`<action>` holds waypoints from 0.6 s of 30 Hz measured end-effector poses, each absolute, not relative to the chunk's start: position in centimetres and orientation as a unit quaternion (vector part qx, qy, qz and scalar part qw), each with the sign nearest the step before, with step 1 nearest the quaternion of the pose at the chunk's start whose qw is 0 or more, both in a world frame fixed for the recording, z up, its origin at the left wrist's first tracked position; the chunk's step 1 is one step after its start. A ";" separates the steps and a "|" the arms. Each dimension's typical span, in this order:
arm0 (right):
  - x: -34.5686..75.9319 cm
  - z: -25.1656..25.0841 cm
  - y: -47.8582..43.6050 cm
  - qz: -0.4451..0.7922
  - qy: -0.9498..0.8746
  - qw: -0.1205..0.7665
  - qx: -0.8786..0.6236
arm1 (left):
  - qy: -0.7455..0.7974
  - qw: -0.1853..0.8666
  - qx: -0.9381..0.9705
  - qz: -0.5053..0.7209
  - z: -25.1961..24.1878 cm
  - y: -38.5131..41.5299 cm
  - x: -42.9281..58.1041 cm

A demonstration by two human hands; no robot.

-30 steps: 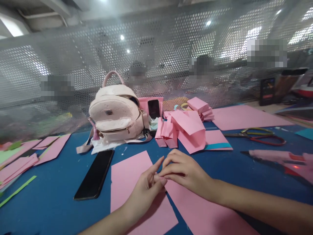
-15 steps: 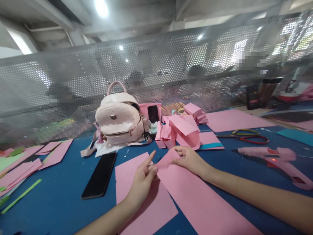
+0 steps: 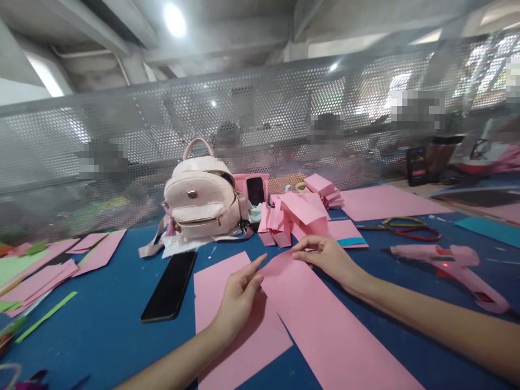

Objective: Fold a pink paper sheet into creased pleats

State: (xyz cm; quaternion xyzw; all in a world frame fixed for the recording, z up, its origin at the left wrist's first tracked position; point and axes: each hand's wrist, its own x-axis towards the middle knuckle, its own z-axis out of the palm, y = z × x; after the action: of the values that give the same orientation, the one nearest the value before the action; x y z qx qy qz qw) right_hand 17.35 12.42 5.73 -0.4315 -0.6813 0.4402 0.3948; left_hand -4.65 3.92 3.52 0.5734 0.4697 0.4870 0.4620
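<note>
– how does the strip [image 3: 325,319] lie?
– long, plain pink, slanting toward the lower right, far end lifted and slightly curved.
– and the sheet [image 3: 255,330]?
– pink too, flat on the table [image 3: 101,336], to the strip's left.

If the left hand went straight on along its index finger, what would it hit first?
Most likely the folded pink paper beyond the fingertip of the left hand; its height above the table is unclear, so it might pass over.

A blue table [image 3: 109,287] carries a pink sheet [image 3: 217,281] and a black phone [image 3: 169,287]. A glue gun [image 3: 441,259] lies near scissors [image 3: 385,225].
</note>
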 end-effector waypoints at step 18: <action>18.5 3.5 12.2 0.493 -0.675 0.369 -0.406 | 0.489 0.456 0.589 0.454 2.9 4.7 -4.4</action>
State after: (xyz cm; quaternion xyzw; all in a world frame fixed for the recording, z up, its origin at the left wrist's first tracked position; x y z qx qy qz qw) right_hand 18.47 12.15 3.49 -0.4064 -0.6748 0.4932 0.3690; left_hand -4.42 4.67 2.85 0.5892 0.4893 0.4537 0.4556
